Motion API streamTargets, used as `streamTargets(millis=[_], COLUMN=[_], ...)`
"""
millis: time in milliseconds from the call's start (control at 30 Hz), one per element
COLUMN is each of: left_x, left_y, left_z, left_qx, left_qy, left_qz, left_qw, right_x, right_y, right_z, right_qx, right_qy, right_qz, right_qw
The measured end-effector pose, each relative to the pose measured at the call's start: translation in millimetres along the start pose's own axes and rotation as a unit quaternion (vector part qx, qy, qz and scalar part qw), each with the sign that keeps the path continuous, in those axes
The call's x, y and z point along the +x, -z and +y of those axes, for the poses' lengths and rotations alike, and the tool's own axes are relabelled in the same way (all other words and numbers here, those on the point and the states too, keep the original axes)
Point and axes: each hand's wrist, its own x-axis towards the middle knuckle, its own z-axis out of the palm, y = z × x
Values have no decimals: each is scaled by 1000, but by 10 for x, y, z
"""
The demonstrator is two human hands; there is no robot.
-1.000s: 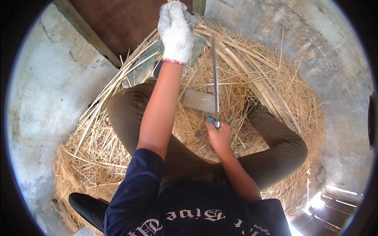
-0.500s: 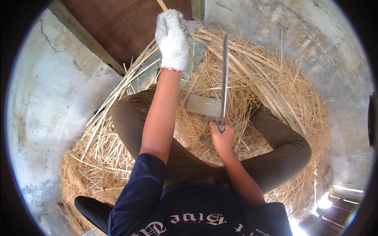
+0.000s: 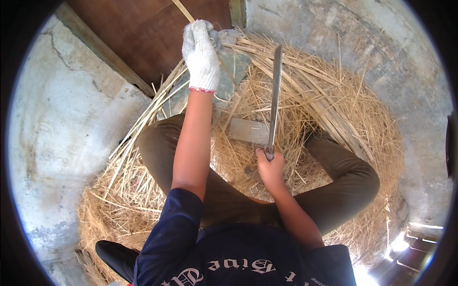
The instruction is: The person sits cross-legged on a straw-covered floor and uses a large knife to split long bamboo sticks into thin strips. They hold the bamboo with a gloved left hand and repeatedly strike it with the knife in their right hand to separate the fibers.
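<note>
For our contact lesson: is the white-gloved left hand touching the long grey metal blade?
Apart: the head view shows dry straw through the gap between left hand and metal blade.

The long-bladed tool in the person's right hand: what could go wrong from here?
The right hand is bare, so slipping up the long-bladed tool might cut it. The right leg is bent beside that hand, so a stray swing could catch it. The left hand, holding a thin pale strip, wears a knitted-looking white glove that might not stop the edge if the tool strayed there.
</note>
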Motion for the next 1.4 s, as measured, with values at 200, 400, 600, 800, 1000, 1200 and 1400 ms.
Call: streamTargets(millis=[200, 400, 600, 800, 1000, 1200, 1400], left_x=[-33, -143, -94, -148, -184, -210, -150], left_y=[-62, -134, -100, -151, -166, -193, -113], left_z=[28, 101, 11, 89, 102, 169, 155], left_qx=[-4, 9, 35, 21, 7, 33, -19], left_qy=[19, 4, -23, 13, 8, 23, 72], left_qz=[-30, -40, -37, -35, -43, -26, -104], left_qw=[999, 999, 998, 999, 999, 999, 992], right_x=[93, 81, 70, 19, -8, 50, 222], right_y=[-168, -112, -97, -109, -143, -147, -86], right_z=[374, 230, 185, 119, 129, 92, 295], right_qx=[-64, 10, 63, 8, -11, 21, -14], right_qy=[-143, -180, -167, -62, -20, -46, -225], right_qz=[-66, -75, -52, -34, -18, -47, -101], right_qw=[985, 981, 983, 997, 1000, 998, 969])
